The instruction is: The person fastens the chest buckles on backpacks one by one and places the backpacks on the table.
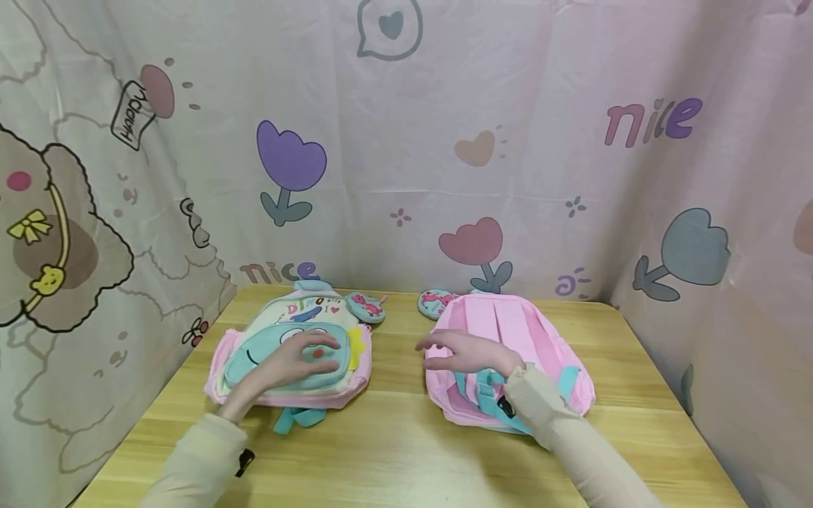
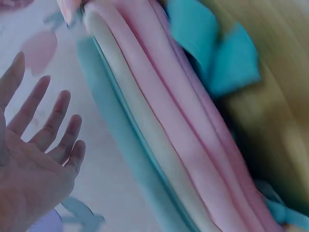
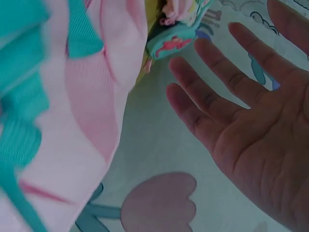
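Two small children's backpacks lie on the table. The left backpack (image 1: 254, 339) shows its front, with a cream panel, a teal pocket bearing a cartoon face, and pink sides. Over that pocket hovers my left hand (image 1: 295, 361), fingers spread and holding nothing; in the left wrist view the left hand (image 2: 41, 154) is apart from the bag's layered edge. The right backpack (image 1: 521, 317) lies back side up, pink with teal straps (image 1: 488, 391). My right hand (image 1: 466, 351) hovers over its left part, and the right wrist view shows the right palm (image 3: 260, 140) with nothing in it.
A round dinosaur tag (image 1: 365, 307) hangs at the left backpack's upper right, and another round tag (image 1: 435, 303) at the right backpack's upper left. The wooden table (image 1: 394, 451) is backed by a printed curtain (image 1: 394, 141), which also runs along both sides.
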The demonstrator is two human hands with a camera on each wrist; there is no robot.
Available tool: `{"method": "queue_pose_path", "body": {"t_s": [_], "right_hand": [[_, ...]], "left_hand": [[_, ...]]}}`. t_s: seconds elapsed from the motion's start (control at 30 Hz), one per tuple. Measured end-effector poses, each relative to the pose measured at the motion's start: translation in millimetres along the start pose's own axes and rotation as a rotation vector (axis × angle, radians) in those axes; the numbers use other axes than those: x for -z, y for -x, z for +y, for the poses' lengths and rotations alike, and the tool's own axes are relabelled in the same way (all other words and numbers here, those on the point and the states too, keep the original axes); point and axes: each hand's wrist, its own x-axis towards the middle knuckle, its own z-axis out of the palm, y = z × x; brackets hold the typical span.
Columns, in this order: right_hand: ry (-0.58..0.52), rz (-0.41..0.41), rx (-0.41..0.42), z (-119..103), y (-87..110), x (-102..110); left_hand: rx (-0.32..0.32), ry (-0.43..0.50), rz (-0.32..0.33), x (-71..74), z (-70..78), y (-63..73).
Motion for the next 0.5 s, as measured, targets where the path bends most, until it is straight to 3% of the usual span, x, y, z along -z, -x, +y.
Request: {"method": "queue_pose_path", "body": {"t_s": [0.23, 0.5], "right_hand": [[-0.081, -0.005, 0.002, -2.6, -29.4, -17.9], [-0.203, -0.004, 0.016, -5.5, -54.3, -41.1]], "left_hand": [[0.034, -0.058, 0.074, 25.0, -30.9, 24.6], [0.043, -0.091, 0.195, 39.0, -66.4, 46.5]]}}
